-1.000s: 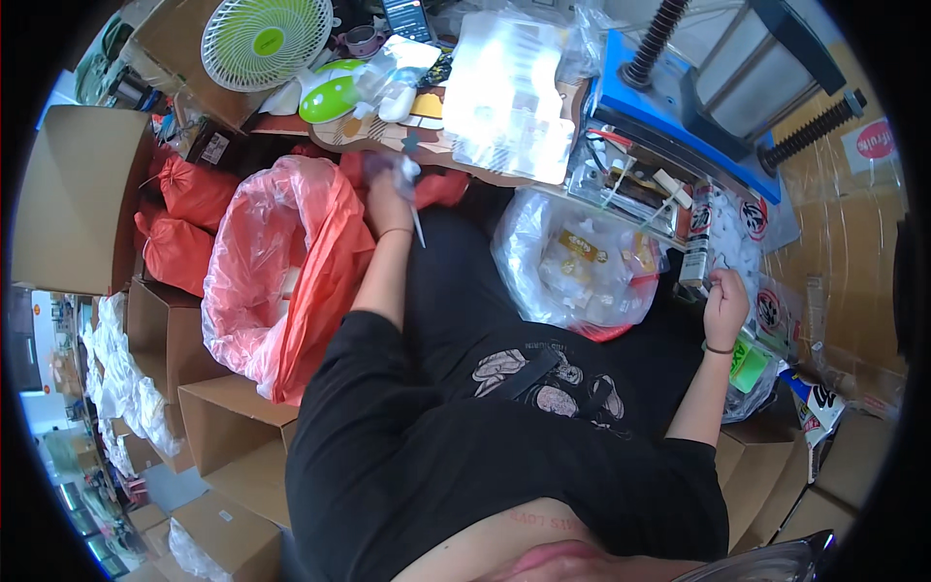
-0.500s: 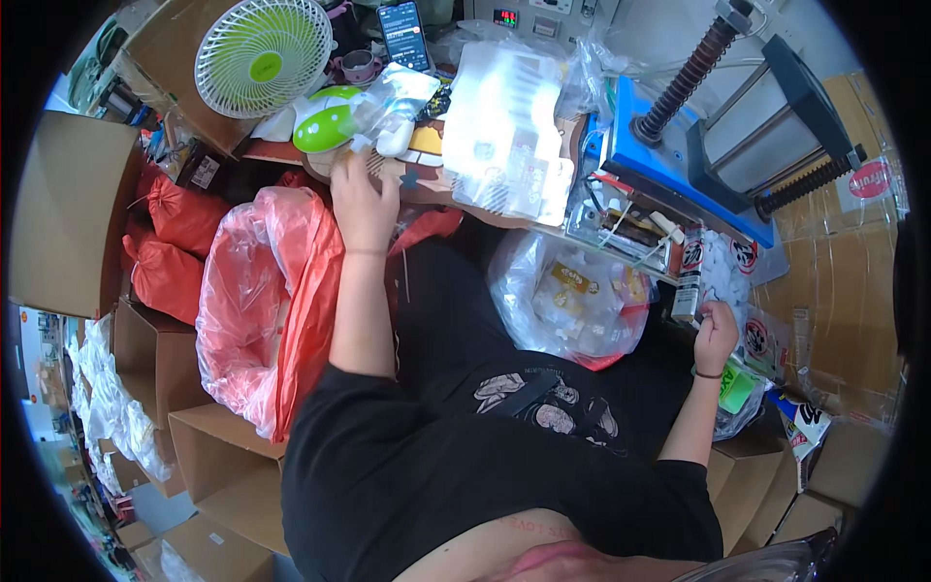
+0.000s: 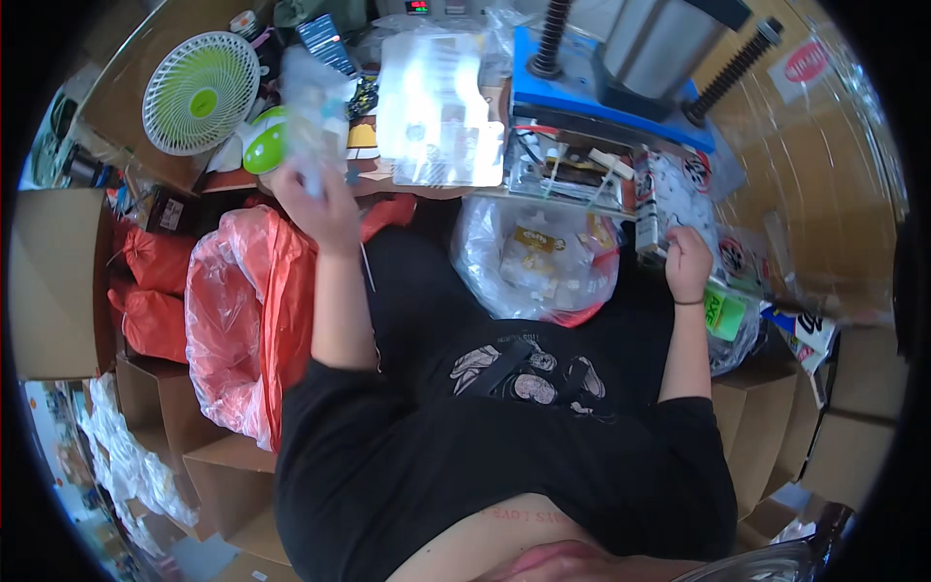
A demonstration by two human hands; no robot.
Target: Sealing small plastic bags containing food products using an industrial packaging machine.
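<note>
Your left fingers (image 3: 288,184) are closed on a translucent plastic bag (image 3: 315,109), blurred, standing up beyond their tips. Fan (image 3: 203,103): beyond them, leftward. Open red bag (image 3: 276,339): nearer you, left of them. Your right fingers (image 3: 681,241) curl just below the white pieces (image 3: 685,199); cannot tell whether they grip anything.

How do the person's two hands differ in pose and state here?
The left hand is at the table edge, blurred; the right hand is sharper, beside a black-and-white box. The left hand seems to grip clear plastic; the right hand is curled, whether holding anything is unclear. Both are ungloved.
</note>
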